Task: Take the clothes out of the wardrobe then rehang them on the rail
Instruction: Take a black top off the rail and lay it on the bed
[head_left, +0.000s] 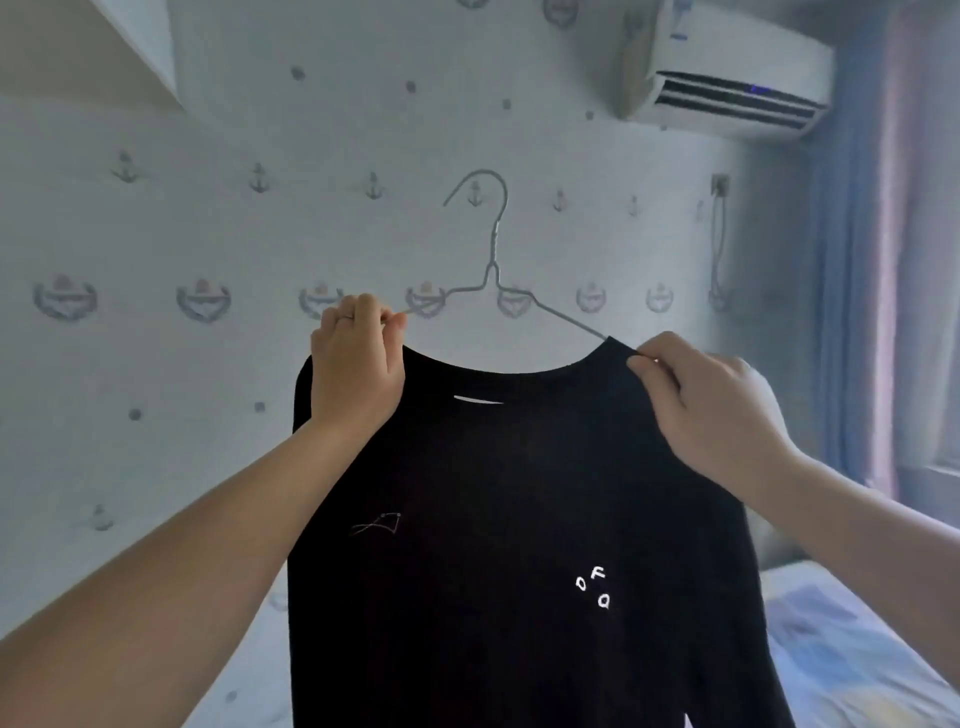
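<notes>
Pinching a wire hanger (491, 260), the left hand (358, 364) steadies it; the right hand (711, 405) grips the black sweater (493, 519) at its shoulder.

Black shirt (519, 519) on a wire hanger (493, 270)

It hangs front-on with small white letters on it; the hanger's hook points up, one arm inside the neckline.

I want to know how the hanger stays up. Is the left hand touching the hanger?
Touching. The head view shows the left hand pinching the hanger wire's left arm between thumb and fingertips, above the shirt.
</notes>
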